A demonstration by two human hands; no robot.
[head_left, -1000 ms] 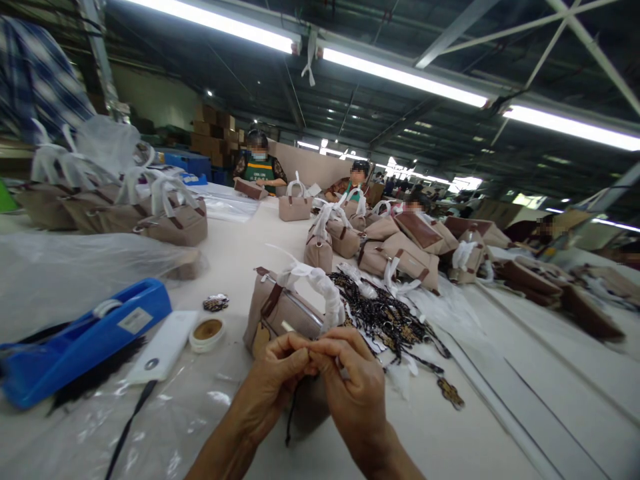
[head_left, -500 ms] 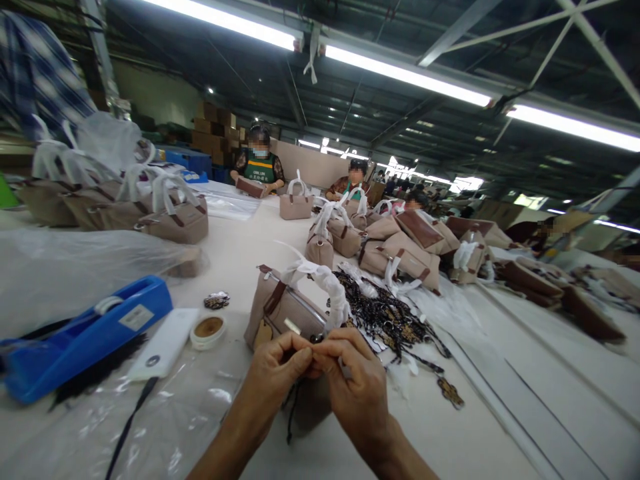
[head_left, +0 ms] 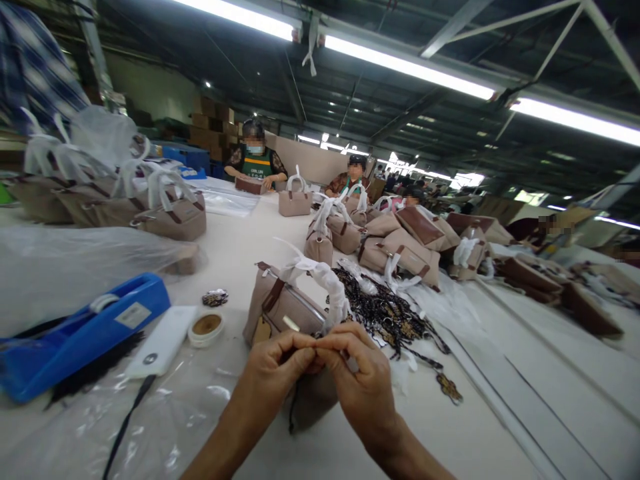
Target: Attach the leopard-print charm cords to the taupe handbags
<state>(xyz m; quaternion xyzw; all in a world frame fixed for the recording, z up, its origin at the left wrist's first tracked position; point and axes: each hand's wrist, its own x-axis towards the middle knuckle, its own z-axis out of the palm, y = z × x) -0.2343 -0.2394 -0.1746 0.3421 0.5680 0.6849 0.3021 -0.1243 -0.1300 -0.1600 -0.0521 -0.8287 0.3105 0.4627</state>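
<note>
**Left hand [head_left: 280,367] and right hand [head_left: 353,367] meet over a taupe fabric handbag with a white-wrapped handle [head_left: 296,303]**

A broad off-white table [head_left: 240,247] stretches out in front of me. Across it, a person in a dark green apron with an orange stripe [head_left: 257,165] handles a bag. To the right of centre lies a jumbled heap of taupe and brown bags [head_left: 405,250]; at the far left, taupe bags with wrapped handles [head_left: 173,217] stand in a row. A bright blue plastic tape dispenser [head_left: 85,347] sits at the near left.

The handbag is on the table at the middle, tilted, partly behind the hands. Both bare hands have thumb and forefinger pinched closed, tips touching tips; I can't tell what, if anything, is between them. A thin dark cord [head_left: 291,413] hangs below the left hand, against the bag.

Just right of the handbag spreads a tangle of black cords with patterned charms [head_left: 385,310]. On the left lie a flat white rectangular slab with a black cable [head_left: 165,339], a round white tub with brown contents [head_left: 205,330] and, smallest, a little pile of shiny patterned pieces [head_left: 215,298].
</note>
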